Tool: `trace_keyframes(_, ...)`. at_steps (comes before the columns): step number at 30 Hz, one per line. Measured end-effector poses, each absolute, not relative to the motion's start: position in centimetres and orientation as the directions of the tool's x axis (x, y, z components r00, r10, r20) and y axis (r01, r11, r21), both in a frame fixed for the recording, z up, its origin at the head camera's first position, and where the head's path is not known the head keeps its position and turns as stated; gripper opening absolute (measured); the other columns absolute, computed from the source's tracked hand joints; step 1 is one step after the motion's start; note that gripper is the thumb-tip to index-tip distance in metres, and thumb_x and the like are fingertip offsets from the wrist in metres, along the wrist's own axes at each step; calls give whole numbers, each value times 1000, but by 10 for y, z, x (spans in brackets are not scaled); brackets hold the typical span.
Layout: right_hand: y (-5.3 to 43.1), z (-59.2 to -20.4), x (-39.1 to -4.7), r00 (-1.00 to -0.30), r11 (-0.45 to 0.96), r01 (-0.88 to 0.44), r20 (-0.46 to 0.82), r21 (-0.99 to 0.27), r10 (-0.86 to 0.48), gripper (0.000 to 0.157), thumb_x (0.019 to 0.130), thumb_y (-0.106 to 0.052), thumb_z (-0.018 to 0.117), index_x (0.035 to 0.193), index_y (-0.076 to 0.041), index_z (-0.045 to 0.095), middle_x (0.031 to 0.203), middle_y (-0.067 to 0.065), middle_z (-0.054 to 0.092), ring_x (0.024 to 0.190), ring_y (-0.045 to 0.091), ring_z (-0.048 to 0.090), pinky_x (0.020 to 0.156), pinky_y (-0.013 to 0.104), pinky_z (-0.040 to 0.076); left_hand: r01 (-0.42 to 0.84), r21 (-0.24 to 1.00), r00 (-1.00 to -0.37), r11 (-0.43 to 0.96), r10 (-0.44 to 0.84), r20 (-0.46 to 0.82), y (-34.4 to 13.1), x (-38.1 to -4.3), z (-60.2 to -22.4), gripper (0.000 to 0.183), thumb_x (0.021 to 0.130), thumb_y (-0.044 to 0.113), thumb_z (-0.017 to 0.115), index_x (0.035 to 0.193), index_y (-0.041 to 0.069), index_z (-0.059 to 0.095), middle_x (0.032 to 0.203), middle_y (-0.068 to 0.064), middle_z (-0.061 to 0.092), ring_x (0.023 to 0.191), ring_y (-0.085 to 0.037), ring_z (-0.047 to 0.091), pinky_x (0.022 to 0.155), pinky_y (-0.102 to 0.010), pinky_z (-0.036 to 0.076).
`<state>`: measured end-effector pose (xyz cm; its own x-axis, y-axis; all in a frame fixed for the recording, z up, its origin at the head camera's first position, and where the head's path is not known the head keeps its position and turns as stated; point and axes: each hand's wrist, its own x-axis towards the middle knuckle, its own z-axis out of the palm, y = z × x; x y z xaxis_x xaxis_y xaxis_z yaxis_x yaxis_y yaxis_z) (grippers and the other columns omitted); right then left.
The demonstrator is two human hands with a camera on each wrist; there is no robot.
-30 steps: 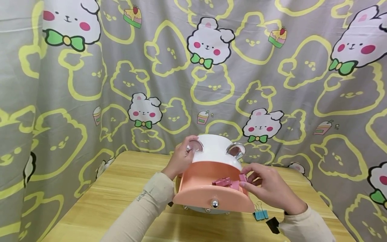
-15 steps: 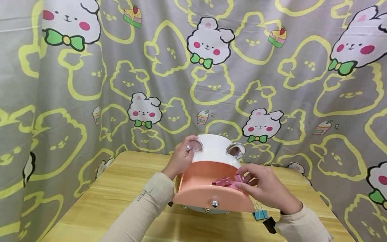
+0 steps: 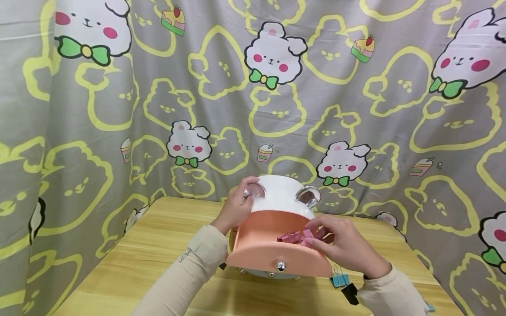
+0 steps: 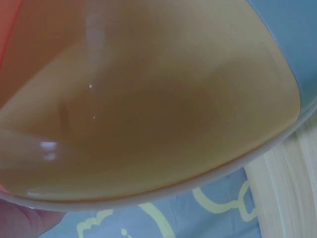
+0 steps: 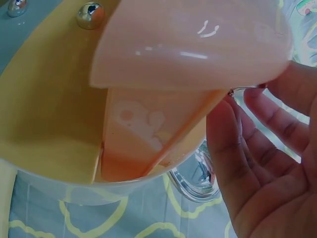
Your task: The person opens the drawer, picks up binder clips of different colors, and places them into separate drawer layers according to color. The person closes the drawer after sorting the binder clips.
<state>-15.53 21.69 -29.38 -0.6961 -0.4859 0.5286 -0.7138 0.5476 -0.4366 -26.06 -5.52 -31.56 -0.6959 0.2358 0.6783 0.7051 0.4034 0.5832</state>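
In the head view a white storage box (image 3: 278,193) with silver-rimmed ears stands on the table, its peach drawer (image 3: 257,259) pulled out. My left hand (image 3: 234,206) grips the box at its left ear (image 3: 254,190). Over the drawer's right side, my right hand (image 3: 345,243) pinches a pink binder clip (image 3: 308,234) between thumb and fingers. Darker pink binder clips (image 3: 289,237) lie inside the drawer, beside the fingertips. From below, the right wrist view has the drawer's underside (image 5: 143,124) and the right hand's curled fingers; the drawer front hides the pinched clip there.
On the wooden table (image 3: 158,245), a teal binder clip (image 3: 341,281) and a black binder clip (image 3: 349,293) lie right of the box, close to the right sleeve. A patterned curtain (image 3: 229,105) hangs behind and at the sides.
My right hand has moved left with the pink binder clip, from the drawer's right edge to the other clips. The black clip has shifted slightly left beside the sleeve. My left hand stays put.
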Motion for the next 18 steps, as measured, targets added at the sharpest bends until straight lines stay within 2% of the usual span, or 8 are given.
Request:
trace_keyframes(6,216,-295,-156,-696,537,-715,531,-448,-484,16,84,-7,76,96,-13,67,87,-6,65,69,5,62,55,25,53,696,586,-704,415,231,672,-55,-259,-315,43,90,-1,52,129,16,49,109,-11,62,59,-17,39,58,-33,40)
trace_keyframes(8,216,-295,-156,-702,537,-709,529,-457,-477,15,83,-6,76,95,-11,67,87,-5,66,68,5,62,55,26,53,693,589,-707,417,234,667,-55,-260,-315,43,90,-1,52,129,16,49,113,-11,62,64,-17,42,61,-33,40)
trace_keyframes(14,215,-296,-157,-703,535,-708,532,-462,-472,17,82,-3,76,94,-8,66,87,-4,66,67,5,62,54,26,53,684,597,-718,418,242,653,-56,-259,-314,42,91,-1,51,130,15,48,107,-11,62,71,-21,47,64,-33,42)
trace_keyframes(18,215,-298,-158,-692,519,-720,543,-462,-476,18,81,0,76,94,-7,66,86,-2,66,67,5,62,54,26,53,687,595,-715,417,241,656,-57,-260,-315,42,91,0,51,130,15,48,113,-11,62,79,-22,51,68,-34,44)
